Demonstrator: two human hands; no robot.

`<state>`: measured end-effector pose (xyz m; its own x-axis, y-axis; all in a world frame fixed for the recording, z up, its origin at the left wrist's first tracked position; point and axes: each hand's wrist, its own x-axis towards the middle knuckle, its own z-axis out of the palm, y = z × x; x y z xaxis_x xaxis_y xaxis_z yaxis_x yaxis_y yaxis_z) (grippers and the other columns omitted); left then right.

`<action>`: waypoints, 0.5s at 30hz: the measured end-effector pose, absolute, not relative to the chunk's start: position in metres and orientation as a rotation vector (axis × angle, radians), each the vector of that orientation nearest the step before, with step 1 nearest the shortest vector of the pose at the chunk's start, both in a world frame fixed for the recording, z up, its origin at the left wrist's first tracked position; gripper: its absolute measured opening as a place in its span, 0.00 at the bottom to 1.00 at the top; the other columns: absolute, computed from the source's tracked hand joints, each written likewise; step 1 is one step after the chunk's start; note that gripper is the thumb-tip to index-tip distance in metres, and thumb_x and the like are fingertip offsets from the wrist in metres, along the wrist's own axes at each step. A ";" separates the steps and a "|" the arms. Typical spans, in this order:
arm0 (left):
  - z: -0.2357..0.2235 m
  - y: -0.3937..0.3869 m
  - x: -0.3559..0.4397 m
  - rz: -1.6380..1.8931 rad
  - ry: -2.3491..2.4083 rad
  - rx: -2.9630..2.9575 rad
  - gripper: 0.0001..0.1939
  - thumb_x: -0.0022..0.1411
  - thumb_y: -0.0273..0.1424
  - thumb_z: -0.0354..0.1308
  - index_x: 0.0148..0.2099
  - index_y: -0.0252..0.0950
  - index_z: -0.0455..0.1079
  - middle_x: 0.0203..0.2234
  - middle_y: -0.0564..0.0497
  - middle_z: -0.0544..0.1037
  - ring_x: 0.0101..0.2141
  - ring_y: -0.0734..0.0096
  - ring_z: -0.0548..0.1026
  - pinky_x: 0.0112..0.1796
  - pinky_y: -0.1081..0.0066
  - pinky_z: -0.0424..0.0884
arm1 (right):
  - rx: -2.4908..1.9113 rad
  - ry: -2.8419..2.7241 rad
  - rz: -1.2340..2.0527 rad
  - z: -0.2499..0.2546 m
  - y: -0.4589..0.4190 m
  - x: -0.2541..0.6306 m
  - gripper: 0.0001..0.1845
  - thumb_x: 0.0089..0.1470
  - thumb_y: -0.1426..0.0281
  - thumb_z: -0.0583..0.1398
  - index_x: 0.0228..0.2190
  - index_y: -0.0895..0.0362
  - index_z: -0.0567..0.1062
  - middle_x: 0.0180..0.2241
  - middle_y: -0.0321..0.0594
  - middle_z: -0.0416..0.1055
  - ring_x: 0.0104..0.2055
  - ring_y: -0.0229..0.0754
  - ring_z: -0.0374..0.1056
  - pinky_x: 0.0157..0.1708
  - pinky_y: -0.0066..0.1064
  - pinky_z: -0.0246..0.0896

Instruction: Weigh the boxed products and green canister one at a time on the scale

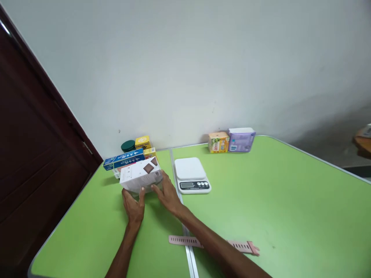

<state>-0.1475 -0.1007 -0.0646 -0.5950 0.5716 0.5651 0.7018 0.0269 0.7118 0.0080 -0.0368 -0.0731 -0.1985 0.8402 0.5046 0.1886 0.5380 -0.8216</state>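
White box [140, 172] in grip of left hand [133, 206] and right hand [169, 197]; strap [185, 241] partly hidden

White scale [193, 175] was logged as smooth matt plastic; tabletop [275, 193] under scale, smooth, faint sheen. White box [139, 172] left of scale was tagged printed card, purple pack [241, 140] behind-right of scale plastic-looking wrap, pink strap [184, 240] in front of scale matt, rubber-like.
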 end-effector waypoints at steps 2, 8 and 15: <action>-0.054 -0.092 -0.124 -1.662 -2.106 -1.410 0.33 0.62 0.54 0.59 0.56 0.35 0.62 0.49 0.36 0.75 0.50 0.46 0.75 0.52 0.48 0.73 | -0.881 -1.652 0.754 -0.057 -0.033 0.033 0.40 0.64 0.51 0.58 0.71 0.52 0.58 0.67 0.51 0.65 0.69 0.60 0.59 0.69 0.58 0.55; -0.034 -0.043 -0.042 -1.830 -2.063 -1.666 0.33 0.63 0.46 0.61 0.63 0.36 0.59 0.56 0.36 0.74 0.57 0.49 0.73 0.60 0.53 0.69 | -1.010 -1.521 0.660 -0.019 -0.008 0.119 0.36 0.62 0.52 0.59 0.66 0.52 0.65 0.63 0.51 0.68 0.64 0.60 0.64 0.65 0.57 0.59; -0.043 -0.009 0.002 -1.716 -2.072 -1.894 0.28 0.64 0.41 0.61 0.61 0.33 0.62 0.53 0.34 0.74 0.58 0.46 0.73 0.61 0.50 0.67 | -1.159 -1.494 0.652 -0.035 0.006 0.177 0.32 0.61 0.50 0.58 0.60 0.56 0.69 0.56 0.52 0.74 0.58 0.58 0.70 0.58 0.52 0.65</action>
